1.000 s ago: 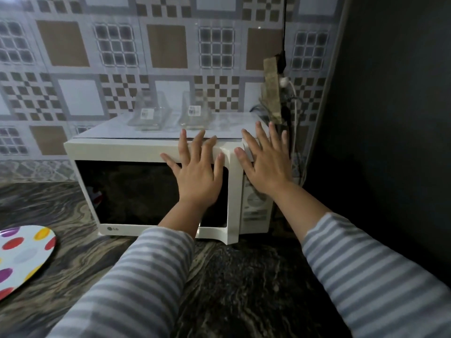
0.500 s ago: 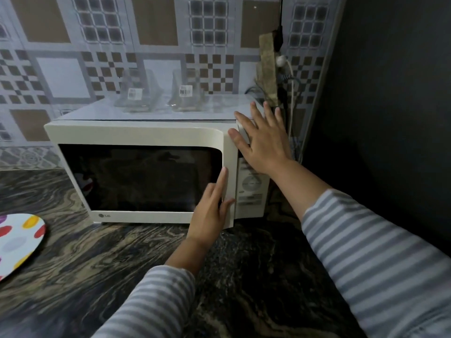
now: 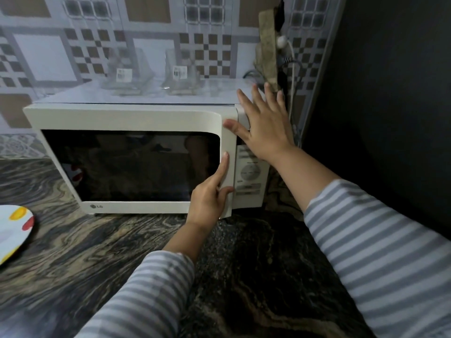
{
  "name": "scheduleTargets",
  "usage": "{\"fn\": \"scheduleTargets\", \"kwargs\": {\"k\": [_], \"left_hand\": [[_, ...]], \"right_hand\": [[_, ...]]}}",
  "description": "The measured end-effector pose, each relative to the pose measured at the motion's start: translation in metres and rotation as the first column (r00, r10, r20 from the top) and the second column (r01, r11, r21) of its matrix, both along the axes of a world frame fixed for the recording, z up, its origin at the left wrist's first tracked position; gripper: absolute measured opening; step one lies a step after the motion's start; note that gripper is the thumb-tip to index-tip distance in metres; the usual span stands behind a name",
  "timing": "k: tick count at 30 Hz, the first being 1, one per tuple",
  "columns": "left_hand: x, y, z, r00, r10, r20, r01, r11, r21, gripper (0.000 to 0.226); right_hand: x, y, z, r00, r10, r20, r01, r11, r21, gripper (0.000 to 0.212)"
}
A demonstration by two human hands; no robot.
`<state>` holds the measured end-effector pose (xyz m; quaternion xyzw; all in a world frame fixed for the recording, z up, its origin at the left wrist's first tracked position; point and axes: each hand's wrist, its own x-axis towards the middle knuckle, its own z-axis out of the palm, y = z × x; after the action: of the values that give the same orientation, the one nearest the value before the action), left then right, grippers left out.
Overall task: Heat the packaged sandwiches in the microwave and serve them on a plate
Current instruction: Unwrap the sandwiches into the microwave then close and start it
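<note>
Hard to read from here: microwave [image 3: 136, 152] window is dark, I can't make out anything inside, only reflections and a red-white smear at lower left of the glass. Two clear sandwich packages sit on its top, left package [image 3: 125, 71] and right package [image 3: 181, 73]; plastic is see-through against the tiles, so I can't tell what's in them, only the white labels read. Plate [image 3: 14, 230], spotted, lies on the counter [image 3: 97, 252] to the left, cut off by the frame edge. Control panel [image 3: 250, 174] print is too blurred to read and its upper part is behind my right hand [image 3: 264, 128]. That hand lies flat, fingers straight and spread, on the top right corner of the cabinet, holding nothing, thumb on the door's upper edge. Left hand [image 3: 207, 201] grips the door's right edge low down, index finger straight up the front, thumb curled round the edge; other fingers hidden. Versus half a second back: left hand has wrapped further onto that edge, door looks slightly off the body at the bottom; right hand hasn't shifted.
</note>
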<state>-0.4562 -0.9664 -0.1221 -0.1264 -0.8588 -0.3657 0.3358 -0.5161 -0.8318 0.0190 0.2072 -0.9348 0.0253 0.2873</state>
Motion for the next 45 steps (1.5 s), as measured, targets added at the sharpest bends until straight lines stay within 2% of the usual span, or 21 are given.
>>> {"fn": "scheduleTargets", "kwargs": {"k": [4,10,16,20,23,25,27,29,31,33,37,45], "left_hand": [[-0.004,0.000,0.002,1.000,0.021,0.016,-0.021,1.000,-0.008,0.096],[-0.013,0.002,0.004,0.998,0.043,0.042,-0.043,0.999,-0.015,0.099],[-0.020,0.000,0.003,0.998,0.054,0.032,-0.052,0.997,-0.055,0.101],[-0.017,-0.002,0.005,0.998,0.015,0.066,-0.008,0.995,-0.101,0.097],[-0.007,-0.001,-0.001,0.990,-0.070,0.123,0.083,0.991,-0.104,0.094],[0.005,0.001,-0.015,0.992,-0.018,0.128,0.043,0.980,-0.196,0.093],[0.019,0.002,-0.035,0.983,0.141,0.121,-0.094,0.939,-0.330,0.089],[0.035,0.006,-0.052,0.930,0.262,0.258,-0.143,0.904,-0.402,0.084],[0.046,0.011,-0.067,0.839,0.344,0.422,-0.142,0.886,-0.441,0.080],[0.053,0.017,-0.077,0.771,0.395,0.499,-0.145,0.873,-0.466,0.077],[0.055,0.019,-0.081,0.712,0.452,0.538,-0.124,0.834,-0.538,0.071],[0.054,0.020,-0.080,0.705,0.464,0.536,-0.127,0.826,-0.549,0.071]], "right_hand": [[0.000,-0.002,0.002,0.999,-0.034,0.009,0.034,0.999,0.004,0.103],[-0.004,-0.006,0.004,0.997,-0.072,0.024,0.072,0.997,0.000,0.089],[-0.009,-0.005,0.003,0.998,-0.069,0.008,0.069,0.998,0.007,0.087],[-0.008,-0.005,0.001,0.998,-0.057,0.005,0.057,0.998,-0.010,0.083],[0.002,-0.003,-0.018,0.997,0.021,-0.069,-0.028,0.995,-0.096,0.071],[0.015,0.000,-0.045,0.987,0.058,-0.151,-0.082,0.985,-0.155,0.064],[0.029,0.006,-0.080,0.982,0.065,-0.179,-0.097,0.980,-0.176,0.061],[0.042,0.013,-0.118,0.993,0.061,-0.098,-0.076,0.983,-0.166,0.062],[0.051,0.020,-0.153,0.999,0.030,0.009,-0.029,0.989,-0.146,0.064],[0.057,0.026,-0.179,0.996,-0.031,0.087,0.039,0.995,-0.088,0.066],[0.058,0.031,-0.199,0.980,-0.100,0.171,0.102,0.995,-0.006,0.068],[0.055,0.026,-0.198,0.971,-0.105,0.213,0.111,0.994,-0.015,0.067]]}}
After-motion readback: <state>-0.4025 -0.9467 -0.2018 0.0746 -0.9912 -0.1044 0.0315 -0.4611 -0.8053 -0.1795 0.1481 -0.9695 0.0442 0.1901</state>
